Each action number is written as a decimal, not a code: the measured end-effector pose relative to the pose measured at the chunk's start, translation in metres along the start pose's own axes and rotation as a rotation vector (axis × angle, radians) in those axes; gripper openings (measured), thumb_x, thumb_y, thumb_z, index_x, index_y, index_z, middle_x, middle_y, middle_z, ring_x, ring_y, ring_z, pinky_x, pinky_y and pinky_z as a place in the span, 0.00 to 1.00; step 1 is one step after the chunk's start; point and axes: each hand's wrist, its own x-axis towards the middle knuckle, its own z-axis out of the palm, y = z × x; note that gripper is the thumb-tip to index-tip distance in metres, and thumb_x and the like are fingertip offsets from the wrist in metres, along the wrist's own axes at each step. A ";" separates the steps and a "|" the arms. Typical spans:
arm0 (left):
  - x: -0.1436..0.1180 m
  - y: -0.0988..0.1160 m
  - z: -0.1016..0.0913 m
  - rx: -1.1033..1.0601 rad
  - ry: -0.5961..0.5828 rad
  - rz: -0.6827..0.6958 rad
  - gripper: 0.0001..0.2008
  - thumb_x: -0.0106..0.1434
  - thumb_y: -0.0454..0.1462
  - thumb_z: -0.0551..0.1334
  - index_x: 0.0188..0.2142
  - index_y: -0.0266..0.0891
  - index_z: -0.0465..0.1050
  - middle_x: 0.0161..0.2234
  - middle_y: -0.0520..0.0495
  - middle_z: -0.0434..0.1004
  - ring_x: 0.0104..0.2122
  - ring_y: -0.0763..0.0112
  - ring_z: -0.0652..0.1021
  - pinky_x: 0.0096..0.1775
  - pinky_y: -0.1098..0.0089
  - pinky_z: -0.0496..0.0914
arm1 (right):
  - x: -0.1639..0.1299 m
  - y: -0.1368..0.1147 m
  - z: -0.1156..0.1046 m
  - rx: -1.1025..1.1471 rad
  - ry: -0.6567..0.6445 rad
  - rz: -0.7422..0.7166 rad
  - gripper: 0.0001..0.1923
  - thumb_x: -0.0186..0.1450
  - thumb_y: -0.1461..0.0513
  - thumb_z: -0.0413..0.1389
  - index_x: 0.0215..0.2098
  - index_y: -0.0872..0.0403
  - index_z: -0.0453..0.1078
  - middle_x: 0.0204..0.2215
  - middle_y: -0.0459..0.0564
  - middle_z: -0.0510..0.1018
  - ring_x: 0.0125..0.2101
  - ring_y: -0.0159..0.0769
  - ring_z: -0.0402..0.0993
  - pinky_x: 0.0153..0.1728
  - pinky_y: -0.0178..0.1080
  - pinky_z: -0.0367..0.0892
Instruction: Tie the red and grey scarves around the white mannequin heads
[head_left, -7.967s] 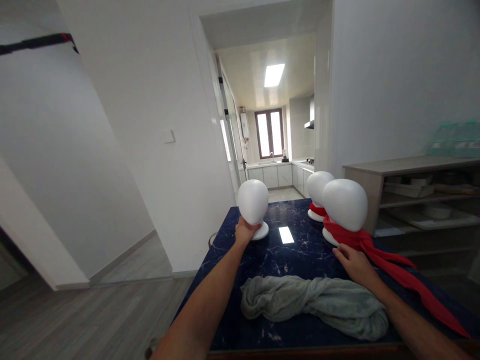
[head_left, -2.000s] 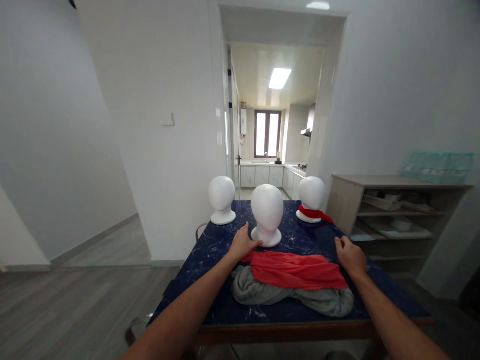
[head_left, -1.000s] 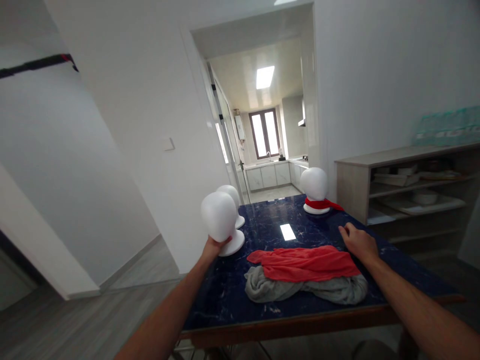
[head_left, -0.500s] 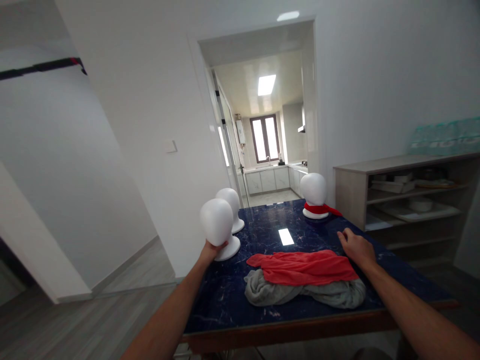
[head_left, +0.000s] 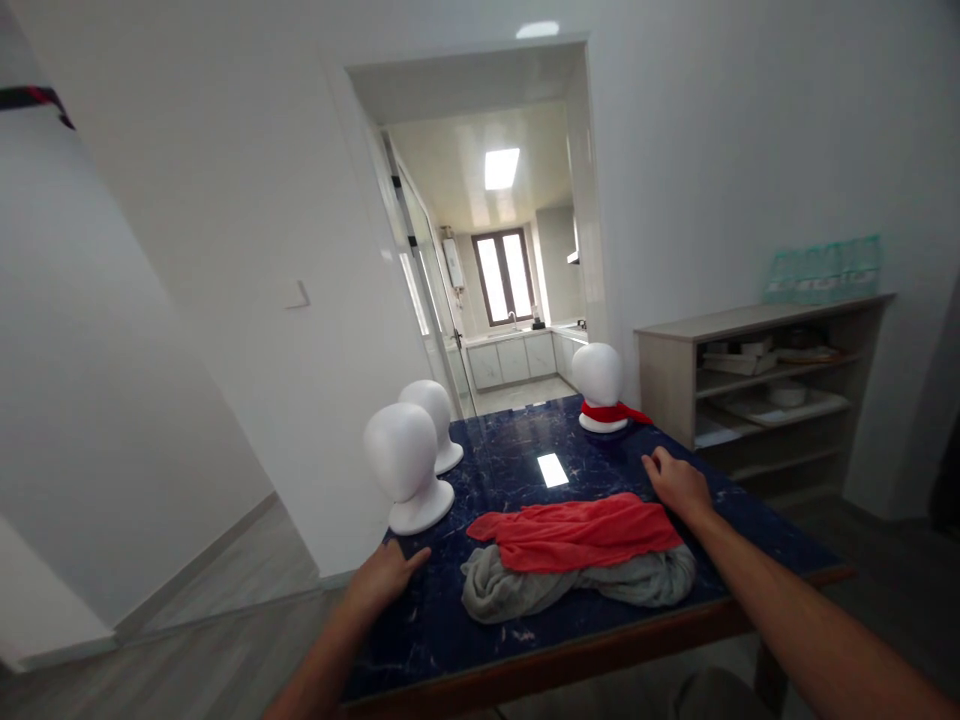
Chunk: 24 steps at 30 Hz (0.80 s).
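Note:
My left hand point(head_left: 385, 578), open with the thumb apart from the fingers, is at the table's left edge, just in front of a white mannequin head point(head_left: 403, 452). It holds nothing. A second white mannequin head point(head_left: 426, 405) stands partly hidden behind the first. My right hand point(head_left: 679, 486) rests near the table's right side with its fingers curled in, no object visible in them. Close to it lies a folded coral-red cloth point(head_left: 574, 533) on top of a bunched grey cloth point(head_left: 517, 588). At the far right corner, another white mannequin head point(head_left: 598, 373) has a dark red cloth point(head_left: 602, 412) around its neck.
The dark blue marbled table point(head_left: 517, 455) has a brown front edge. Right of it stands a wooden shelf unit point(head_left: 667, 385) with trays inside and bottles point(head_left: 825, 272) on top. Beyond the table, a doorway opens on a kitchen with white cabinets point(head_left: 510, 360).
My left hand has let go of the front left mannequin head's neck and drawn back toward me. My right hand stays curled by the cloths. The view has swung to the right.

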 end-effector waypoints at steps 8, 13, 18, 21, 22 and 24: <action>-0.023 0.133 0.038 -0.263 -0.204 0.577 0.28 0.65 0.55 0.63 0.60 0.48 0.75 0.65 0.41 0.72 0.69 0.52 0.66 0.68 0.56 0.56 | -0.003 -0.002 -0.002 -0.038 0.003 -0.015 0.20 0.78 0.49 0.42 0.48 0.51 0.71 0.36 0.57 0.84 0.40 0.48 0.83 0.38 0.40 0.65; -0.004 0.186 0.049 -0.270 -0.336 0.602 0.21 0.63 0.59 0.64 0.41 0.49 0.84 0.46 0.42 0.86 0.50 0.52 0.82 0.57 0.62 0.69 | -0.001 0.000 -0.001 -0.035 -0.001 -0.013 0.20 0.78 0.50 0.42 0.47 0.51 0.70 0.35 0.55 0.83 0.39 0.47 0.83 0.37 0.39 0.64; 0.006 0.190 0.057 -0.121 -0.185 0.545 0.24 0.70 0.58 0.55 0.36 0.48 0.83 0.41 0.42 0.87 0.45 0.52 0.83 0.51 0.62 0.69 | 0.004 0.003 0.007 -0.023 0.017 -0.036 0.18 0.77 0.51 0.43 0.46 0.51 0.70 0.35 0.54 0.82 0.38 0.46 0.81 0.37 0.39 0.63; 0.019 0.173 0.067 -0.103 -0.096 0.366 0.30 0.76 0.54 0.44 0.35 0.45 0.81 0.39 0.42 0.86 0.42 0.55 0.83 0.46 0.63 0.69 | 0.014 0.005 0.016 0.008 0.091 -0.083 0.14 0.76 0.54 0.48 0.45 0.53 0.71 0.40 0.55 0.82 0.43 0.44 0.78 0.43 0.40 0.65; 0.024 0.167 0.071 -0.106 -0.097 0.311 0.33 0.76 0.53 0.41 0.34 0.44 0.80 0.37 0.41 0.86 0.40 0.56 0.83 0.43 0.63 0.70 | 0.021 0.006 0.020 0.017 0.114 -0.091 0.14 0.75 0.54 0.50 0.46 0.54 0.72 0.43 0.56 0.81 0.45 0.45 0.77 0.46 0.40 0.66; 0.034 0.157 0.078 -0.109 -0.123 0.239 0.37 0.77 0.52 0.35 0.31 0.43 0.79 0.32 0.40 0.84 0.35 0.56 0.83 0.39 0.63 0.69 | 0.038 0.006 0.027 0.019 0.134 -0.089 0.17 0.73 0.54 0.54 0.51 0.56 0.72 0.49 0.59 0.79 0.51 0.47 0.74 0.53 0.41 0.65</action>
